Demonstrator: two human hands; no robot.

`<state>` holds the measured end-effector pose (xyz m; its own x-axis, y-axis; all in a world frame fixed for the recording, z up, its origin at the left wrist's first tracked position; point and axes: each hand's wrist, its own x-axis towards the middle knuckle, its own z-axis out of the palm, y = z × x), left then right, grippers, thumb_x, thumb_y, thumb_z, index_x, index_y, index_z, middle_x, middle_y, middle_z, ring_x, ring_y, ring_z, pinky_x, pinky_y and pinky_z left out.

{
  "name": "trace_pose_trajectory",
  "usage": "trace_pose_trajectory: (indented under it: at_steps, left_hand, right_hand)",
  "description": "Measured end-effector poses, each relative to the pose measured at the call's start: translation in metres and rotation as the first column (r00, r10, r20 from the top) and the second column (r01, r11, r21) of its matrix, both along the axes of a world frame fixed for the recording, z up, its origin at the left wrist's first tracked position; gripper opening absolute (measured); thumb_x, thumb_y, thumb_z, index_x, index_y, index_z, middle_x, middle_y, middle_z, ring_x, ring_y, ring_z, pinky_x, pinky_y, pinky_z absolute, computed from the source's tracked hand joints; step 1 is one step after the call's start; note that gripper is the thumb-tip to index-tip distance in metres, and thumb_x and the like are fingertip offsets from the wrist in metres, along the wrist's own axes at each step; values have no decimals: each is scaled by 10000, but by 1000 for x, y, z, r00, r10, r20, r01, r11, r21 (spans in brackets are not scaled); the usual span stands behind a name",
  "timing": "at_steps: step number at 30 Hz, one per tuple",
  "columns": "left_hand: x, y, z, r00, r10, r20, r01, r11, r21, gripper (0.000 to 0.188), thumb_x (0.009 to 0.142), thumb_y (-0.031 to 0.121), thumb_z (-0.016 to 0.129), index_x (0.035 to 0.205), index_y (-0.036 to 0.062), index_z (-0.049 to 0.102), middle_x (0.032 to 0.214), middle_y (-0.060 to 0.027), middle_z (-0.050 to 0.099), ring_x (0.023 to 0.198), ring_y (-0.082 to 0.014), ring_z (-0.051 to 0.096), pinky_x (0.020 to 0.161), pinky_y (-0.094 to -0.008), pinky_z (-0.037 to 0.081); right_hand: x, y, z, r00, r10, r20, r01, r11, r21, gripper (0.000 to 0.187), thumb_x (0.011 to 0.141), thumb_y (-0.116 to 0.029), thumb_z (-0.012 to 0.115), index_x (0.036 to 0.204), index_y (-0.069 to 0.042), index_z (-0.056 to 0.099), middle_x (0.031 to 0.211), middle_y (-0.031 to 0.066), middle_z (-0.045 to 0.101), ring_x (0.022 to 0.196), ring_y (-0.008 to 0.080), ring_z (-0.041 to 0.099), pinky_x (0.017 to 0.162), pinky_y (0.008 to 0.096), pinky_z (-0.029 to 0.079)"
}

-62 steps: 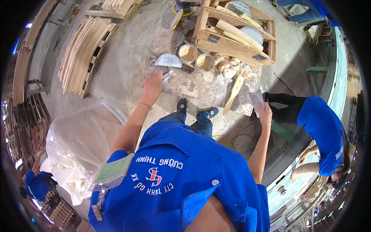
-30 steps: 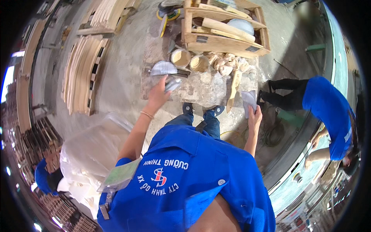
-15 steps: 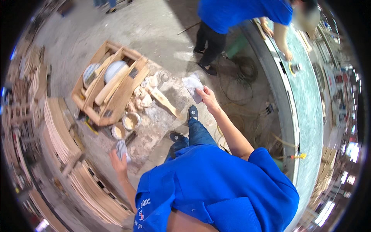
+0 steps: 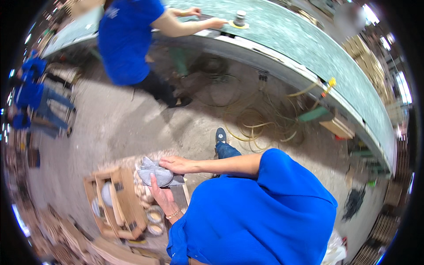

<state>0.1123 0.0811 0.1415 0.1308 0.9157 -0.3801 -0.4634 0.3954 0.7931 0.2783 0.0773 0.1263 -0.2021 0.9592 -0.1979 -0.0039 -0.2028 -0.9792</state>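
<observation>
My two hands have come together over the near left floor, in front of my body. My left hand (image 4: 163,198), with a bracelet at its wrist, grips a grey, rounded, folded piece (image 4: 157,176) from below, thumb laid on top. Closed on the far edge of the same grey bundle is my right hand (image 4: 176,164). Loose grey corners stick out around it; whether it is cloth or abrasive sheet I cannot tell. Beneath the hands lie pale crumpled scraps (image 4: 142,194), partly hidden, and two round tubs (image 4: 155,215) of pale stuff.
A wooden box (image 4: 132,198) with compartments stands on the floor to the left. Across the far side runs a long green-topped table (image 4: 282,35) with a round tool (image 4: 240,20). A co-worker in blue (image 4: 126,48) leans over it. Coiled hoses (image 4: 251,126) lie on the floor below.
My view has swung right. My hands, apart before with a grey piece in each, are now together on one grey bundle. In view, the co-worker and box have shifted.
</observation>
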Motion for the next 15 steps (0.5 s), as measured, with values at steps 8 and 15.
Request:
trace_pose_trajectory:
  at_steps: [8,15]
  left_hand:
    - [107,81,-13,983,-63,171,87,987,-137,482,910,275,638,1306,49,481,1242,-76,584,1093,-226,576,937,-397,474]
    - [165,101,-24,896,-137,423,265,928,-261,386,929,249,612,1276,90,555,1182,-53,639,979,-176,626,821,-335,529]
  right_hand:
    - [178,75,-3,918,-317,-237,274,941,-200,616,925,-621,410,1000,-54,637,786,58,668,662,130,629,607,280,520]
    - [367,98,-35,333,-781,-529,578,612,-540,327,975,-375,464,1076,-82,566,873,76,660,728,182,656,641,322,553]
